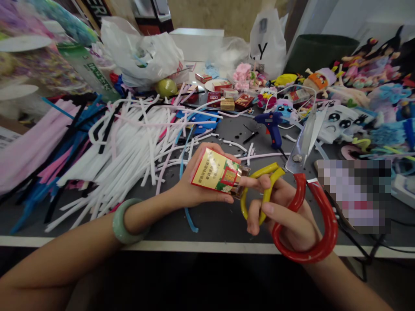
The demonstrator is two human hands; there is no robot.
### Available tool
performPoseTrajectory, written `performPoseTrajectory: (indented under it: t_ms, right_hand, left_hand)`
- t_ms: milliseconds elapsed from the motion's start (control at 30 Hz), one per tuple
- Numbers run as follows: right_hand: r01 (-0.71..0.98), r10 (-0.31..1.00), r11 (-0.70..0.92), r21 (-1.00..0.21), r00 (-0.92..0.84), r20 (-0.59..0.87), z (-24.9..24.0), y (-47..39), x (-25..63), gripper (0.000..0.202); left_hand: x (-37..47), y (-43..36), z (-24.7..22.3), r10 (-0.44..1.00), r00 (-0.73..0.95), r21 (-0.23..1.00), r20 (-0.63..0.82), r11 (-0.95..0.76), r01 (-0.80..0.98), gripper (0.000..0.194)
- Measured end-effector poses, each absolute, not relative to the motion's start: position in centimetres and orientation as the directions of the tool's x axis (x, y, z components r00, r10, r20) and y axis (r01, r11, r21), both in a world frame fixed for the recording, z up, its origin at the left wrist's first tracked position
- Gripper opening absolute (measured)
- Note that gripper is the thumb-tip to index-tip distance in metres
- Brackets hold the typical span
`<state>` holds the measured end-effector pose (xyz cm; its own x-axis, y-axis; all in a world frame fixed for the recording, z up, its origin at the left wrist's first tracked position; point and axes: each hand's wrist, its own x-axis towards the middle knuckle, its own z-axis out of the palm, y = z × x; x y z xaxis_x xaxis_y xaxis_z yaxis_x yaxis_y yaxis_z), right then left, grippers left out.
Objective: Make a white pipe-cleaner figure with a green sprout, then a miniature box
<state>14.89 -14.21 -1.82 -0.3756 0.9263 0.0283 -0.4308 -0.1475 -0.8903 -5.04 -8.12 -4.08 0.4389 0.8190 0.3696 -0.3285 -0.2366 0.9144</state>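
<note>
My left hand is wrapped round a small red and yellow box with printed characters, held up over the table's front. At the box's right end, fingers of my right hand reach its dark, shiny edge. Also in my right hand are large scissors, their red handle looped round the hand and their metal blades pointing up and away. A yellow ring-shaped piece hangs about the right fingers. A green bangle circles my left wrist.
Piled white fuzzy stems spread left, beside pink ones. A blue glue gun lies behind the hands. Small boxes sit further back. Plush figures crowd the right, near a pixelated object and dark cables.
</note>
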Motion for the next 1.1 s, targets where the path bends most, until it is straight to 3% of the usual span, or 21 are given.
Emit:
performPoseTrajectory:
  t_ms: [333,500,767,867,967,1100]
  right_hand:
    - [-0.477,0.907,-0.198,-0.856,-0.421,0.025,-1.9,-14.2,15.1,0.027]
    - [-0.477,0.900,-0.172,-0.862,-0.432,0.059,-2.4,-14.0,15.1,0.026]
    - [-0.291,0.892,-0.083,-0.953,-0.449,0.059,-1.5,-14.0,16.7,0.027]
    - [-0.145,0.900,-0.011,-0.989,-0.433,0.053,-1.5,-13.9,18.2,0.040]
    - [0.198,0.946,0.181,-0.963,-0.303,0.116,-1.2,-13.5,19.3,0.050]
    - [0.695,0.945,0.325,-0.641,-0.214,0.247,-0.5,-12.9,19.8,0.057]
  left_hand:
    - [-5.1,-7.4,-4.7,0.795,0.481,0.904,0.369,-0.186,-0.385,0.075]
    - [-5.1,-7.5,-4.4,0.824,0.491,0.928,0.283,-0.106,-0.357,0.073]
    - [-5.2,-7.6,-4.9,0.819,0.548,0.902,0.167,0.098,-0.421,0.066]
    - [-5.2,-7.7,-4.7,0.834,0.535,0.885,0.133,0.143,-0.443,0.066]
    - [-5.2,-7.8,-4.4,0.846,0.524,0.873,0.097,0.180,-0.453,0.067]
    - [-5.4,-7.9,-4.3,0.852,0.520,0.884,0.061,0.196,-0.424,0.065]
